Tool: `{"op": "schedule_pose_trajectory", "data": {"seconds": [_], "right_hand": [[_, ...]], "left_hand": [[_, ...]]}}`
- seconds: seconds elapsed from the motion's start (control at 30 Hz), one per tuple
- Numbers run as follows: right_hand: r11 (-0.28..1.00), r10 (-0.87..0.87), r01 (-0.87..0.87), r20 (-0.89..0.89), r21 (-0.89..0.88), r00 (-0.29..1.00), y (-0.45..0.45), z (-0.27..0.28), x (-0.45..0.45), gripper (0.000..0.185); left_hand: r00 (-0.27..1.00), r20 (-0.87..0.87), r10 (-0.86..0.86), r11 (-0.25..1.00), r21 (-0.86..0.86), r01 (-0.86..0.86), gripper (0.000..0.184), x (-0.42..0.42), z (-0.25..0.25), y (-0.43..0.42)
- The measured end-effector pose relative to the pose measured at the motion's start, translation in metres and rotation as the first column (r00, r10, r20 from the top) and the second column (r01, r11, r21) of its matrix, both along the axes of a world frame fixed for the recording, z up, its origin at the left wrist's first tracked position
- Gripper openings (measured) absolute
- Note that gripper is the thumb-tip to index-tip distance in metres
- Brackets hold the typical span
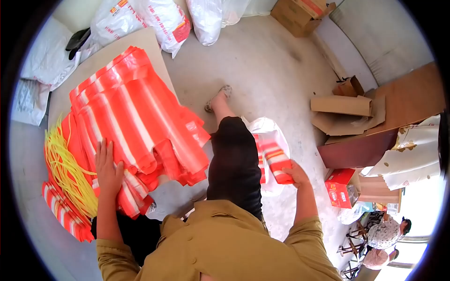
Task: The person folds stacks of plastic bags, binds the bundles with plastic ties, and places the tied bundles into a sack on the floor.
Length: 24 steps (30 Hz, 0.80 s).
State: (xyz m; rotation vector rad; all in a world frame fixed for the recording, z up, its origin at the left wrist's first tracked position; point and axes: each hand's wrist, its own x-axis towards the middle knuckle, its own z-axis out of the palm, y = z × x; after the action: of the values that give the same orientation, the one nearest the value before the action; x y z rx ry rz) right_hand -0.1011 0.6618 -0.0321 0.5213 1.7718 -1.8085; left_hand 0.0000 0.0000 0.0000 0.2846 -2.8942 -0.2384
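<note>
Spread over a board to my left lies a stack of red-and-white striped plastic bags. My left hand rests flat on the stack's near edge, fingers stretched out. Beside that hand lies a bundle of yellow strips, with more folded striped plastic below it. On my right side, my right hand grips a folded striped plastic bundle by its near end. The bundle is over an opened white sack, where another striped piece shows.
Filled white sacks line the back wall. Cardboard boxes stand at the top right and beside a wooden cabinet. A red carton sits on the right. Two people sit at the far lower right.
</note>
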Motion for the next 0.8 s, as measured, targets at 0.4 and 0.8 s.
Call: {"op": "schedule_pose_trajectory", "data": {"seconds": [0.4, 0.8], "right_hand": [[0.979, -0.143, 0.152, 0.074, -0.137, 0.987, 0.042, -0.092, -0.011, 0.057], [0.984, 0.009, -0.031, 0.124, 0.175, 0.992, 0.069, -0.232, 0.022, 0.057]], "left_hand": [[1.0, 0.014, 0.002, 0.996, -0.089, -0.001, 0.067, -0.008, -0.005, 0.011], [0.999, 0.028, -0.027, 0.99, -0.138, 0.031, 0.064, -0.008, -0.01, 0.009]]}}
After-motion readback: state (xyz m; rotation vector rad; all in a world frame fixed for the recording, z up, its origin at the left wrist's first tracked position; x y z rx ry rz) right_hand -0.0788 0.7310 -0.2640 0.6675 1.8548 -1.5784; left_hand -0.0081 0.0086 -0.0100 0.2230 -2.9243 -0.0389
